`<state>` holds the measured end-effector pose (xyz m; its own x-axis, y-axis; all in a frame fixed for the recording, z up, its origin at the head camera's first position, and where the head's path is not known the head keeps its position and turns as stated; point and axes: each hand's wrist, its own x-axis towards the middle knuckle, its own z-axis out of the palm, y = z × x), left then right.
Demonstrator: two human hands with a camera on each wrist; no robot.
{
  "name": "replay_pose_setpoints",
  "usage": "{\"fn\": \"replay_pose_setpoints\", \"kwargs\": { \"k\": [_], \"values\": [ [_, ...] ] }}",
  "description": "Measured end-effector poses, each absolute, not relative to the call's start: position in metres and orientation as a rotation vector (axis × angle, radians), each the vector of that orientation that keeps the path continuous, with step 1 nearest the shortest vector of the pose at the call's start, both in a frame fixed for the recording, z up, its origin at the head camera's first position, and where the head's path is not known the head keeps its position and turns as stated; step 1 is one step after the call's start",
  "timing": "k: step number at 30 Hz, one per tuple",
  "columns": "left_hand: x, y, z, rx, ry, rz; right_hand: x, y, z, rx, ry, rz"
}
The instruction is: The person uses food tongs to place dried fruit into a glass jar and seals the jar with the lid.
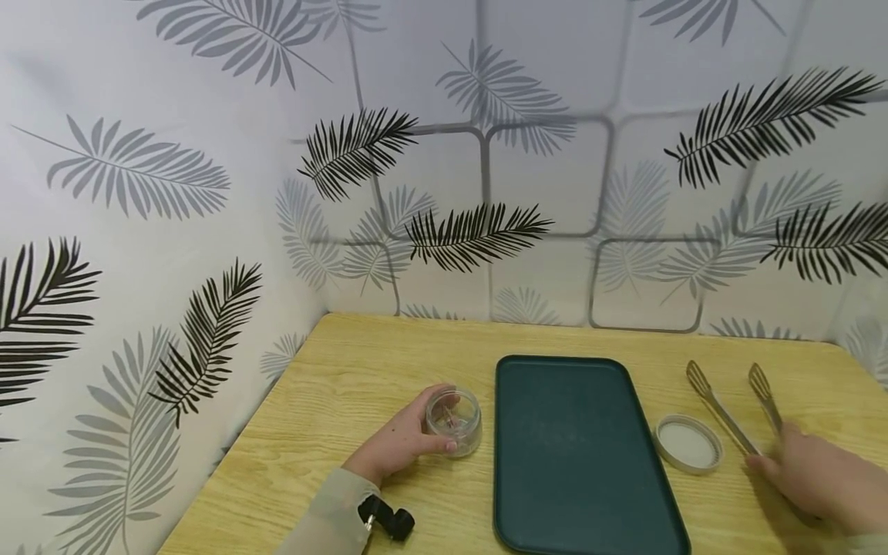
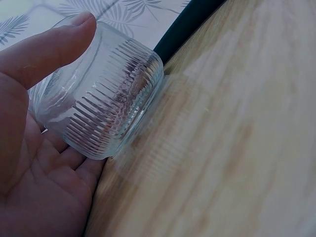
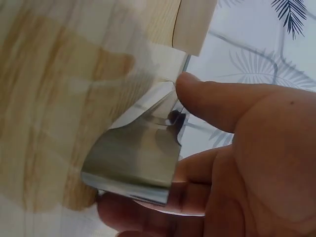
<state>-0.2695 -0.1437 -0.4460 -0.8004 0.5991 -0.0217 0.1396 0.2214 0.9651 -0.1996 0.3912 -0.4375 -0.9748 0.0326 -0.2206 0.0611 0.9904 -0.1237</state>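
My left hand [image 1: 409, 435] holds a small glass jar [image 1: 466, 439] without a lid, thumb on the near side and fingers round the far side. In the left wrist view, the ribbed jar [image 2: 113, 94] stands on the table. Something small and reddish-brown shows inside; its kind is unclear. My right hand [image 1: 812, 470] grips metal tongs [image 1: 724, 420] by the arms, which stand spread apart with slotted heads pointing away. The right wrist view shows the tongs' hinge end [image 3: 136, 153] between thumb [image 3: 212, 96] and fingers.
A dark green tray [image 1: 576, 455] lies between the hands on the wooden table [image 1: 375, 351]. The round pale lid [image 1: 689, 445] rests at the tray's right edge, left of the tongs. Leaf-patterned walls [image 1: 541, 177] stand behind and at the left.
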Motion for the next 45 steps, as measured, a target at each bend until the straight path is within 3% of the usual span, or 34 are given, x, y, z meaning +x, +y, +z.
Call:
{"fn": "replay_pose_setpoints", "kwargs": {
  "k": [9, 18, 25, 45],
  "values": [
    [-0.269, -0.143, -0.446, 0.699, 2.095, 1.61, -0.202, 0.387, -0.432, 0.043, 3.034, -0.127],
    [-0.281, -0.145, -0.466, 0.691, 2.114, 1.62, -0.205, 0.371, -0.42, -0.25, 2.93, -0.537],
    [-0.281, -0.145, -0.468, 0.694, 2.128, 1.622, -0.203, 0.361, -0.416, -0.197, 2.807, -0.71],
    [-0.284, -0.146, -0.472, 0.675, 2.165, 1.599, -0.215, 0.344, -0.444, -0.374, 2.919, -0.603]
  ]
}}
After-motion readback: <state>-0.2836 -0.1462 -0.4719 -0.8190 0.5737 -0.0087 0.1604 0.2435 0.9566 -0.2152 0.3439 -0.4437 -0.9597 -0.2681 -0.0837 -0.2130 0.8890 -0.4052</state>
